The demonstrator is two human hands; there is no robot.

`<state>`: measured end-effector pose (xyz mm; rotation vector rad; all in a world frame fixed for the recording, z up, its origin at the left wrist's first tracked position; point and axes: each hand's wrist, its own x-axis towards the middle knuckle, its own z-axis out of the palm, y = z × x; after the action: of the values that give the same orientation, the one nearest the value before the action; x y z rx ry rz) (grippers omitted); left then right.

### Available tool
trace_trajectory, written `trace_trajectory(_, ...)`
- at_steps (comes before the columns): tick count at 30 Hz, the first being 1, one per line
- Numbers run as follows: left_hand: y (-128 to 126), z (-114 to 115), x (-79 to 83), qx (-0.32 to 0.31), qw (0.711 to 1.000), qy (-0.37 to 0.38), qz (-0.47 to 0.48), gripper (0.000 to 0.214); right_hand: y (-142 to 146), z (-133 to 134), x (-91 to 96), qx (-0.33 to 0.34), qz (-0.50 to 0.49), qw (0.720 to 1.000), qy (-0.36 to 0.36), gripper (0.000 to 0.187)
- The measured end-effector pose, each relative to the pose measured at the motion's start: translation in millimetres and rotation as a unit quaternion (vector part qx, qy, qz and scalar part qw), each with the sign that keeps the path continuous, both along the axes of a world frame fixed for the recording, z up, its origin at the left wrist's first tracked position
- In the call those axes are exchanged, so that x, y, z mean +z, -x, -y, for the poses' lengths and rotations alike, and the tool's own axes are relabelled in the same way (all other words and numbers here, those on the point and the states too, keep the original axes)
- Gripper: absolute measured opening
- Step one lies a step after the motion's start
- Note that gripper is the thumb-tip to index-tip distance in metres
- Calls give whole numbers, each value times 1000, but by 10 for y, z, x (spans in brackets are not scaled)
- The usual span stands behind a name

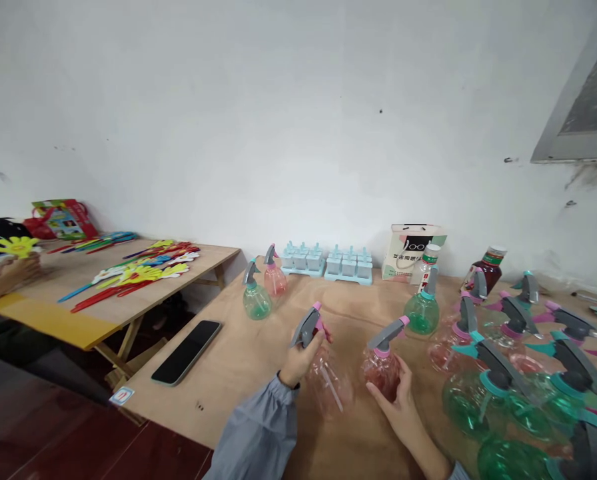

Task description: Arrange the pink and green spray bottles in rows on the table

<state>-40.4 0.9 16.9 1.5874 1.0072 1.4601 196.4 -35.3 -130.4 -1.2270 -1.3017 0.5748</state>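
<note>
My left hand is closed round the neck of a pink spray bottle with a grey trigger head, held upright on the brown table. My right hand wraps the side of a second pink spray bottle, also with a grey trigger and pink tip. Both bottles stand near the table's middle front. A grey sleeve covers my left forearm.
Several green and pink spray bottles crowd the right side. A green bottle and a pink one stand at the back left. A black phone lies left. Blue ice moulds and a paper bag line the wall. Another person's hand is at a side table with toy clappers.
</note>
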Motion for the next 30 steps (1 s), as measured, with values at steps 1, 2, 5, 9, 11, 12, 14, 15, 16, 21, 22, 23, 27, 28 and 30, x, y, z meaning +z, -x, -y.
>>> trace_trajectory(1,133,1,47,7,1000,-6,-29,42,-3,0,-5,1,-1,1000,3,85)
trace_trajectory(2,303,1,98,7,998,-12,-66,39,-5,0,-10,1,-2,1000,6,85)
trace_trajectory(5,943,-16,207,74,992,-31,-102,45,-12,0,-32,3,-7,1000,16,84)
trace_trajectory(9,1657,-109,108,225,973,-38,-44,59,-19,-5,-53,2,-10,1000,18,86)
trace_trajectory(11,1840,-199,-2,258,965,-30,-28,60,-19,-10,-54,5,-12,1000,13,86)
trace_trajectory(12,1893,-254,-50,266,963,-27,-23,60,-18,-11,-51,7,-13,1000,10,85)
trace_trajectory(14,1942,-382,-111,278,960,-21,-25,59,-16,-14,-42,9,-14,1000,3,84)
trace_trajectory(15,1947,-451,-123,287,957,-19,-28,58,-15,-15,-36,9,-12,1000,0,83)
trace_trajectory(16,1942,-522,-123,298,954,-17,-30,57,-14,-16,-29,7,-10,1000,-3,83)
trace_trajectory(21,1961,-753,-106,315,948,-22,-45,67,-16,-19,11,-4,8,1000,-12,85)
trace_trajectory(22,1995,-740,-122,315,948,-32,-47,74,-19,-17,20,2,9,1000,-8,85)
trace_trajectory(23,2036,-701,-144,324,944,-47,-43,83,-24,-15,29,8,11,1000,-4,85)
trace_trajectory(27,2029,-341,-210,509,839,-188,42,92,-48,4,38,33,17,999,7,85)
trace_trajectory(28,1921,-229,-199,562,790,-237,60,87,-51,12,33,41,22,999,8,85)
trace_trajectory(30,1536,-15,-146,575,745,-333,53,88,-47,32,22,52,39,998,9,87)
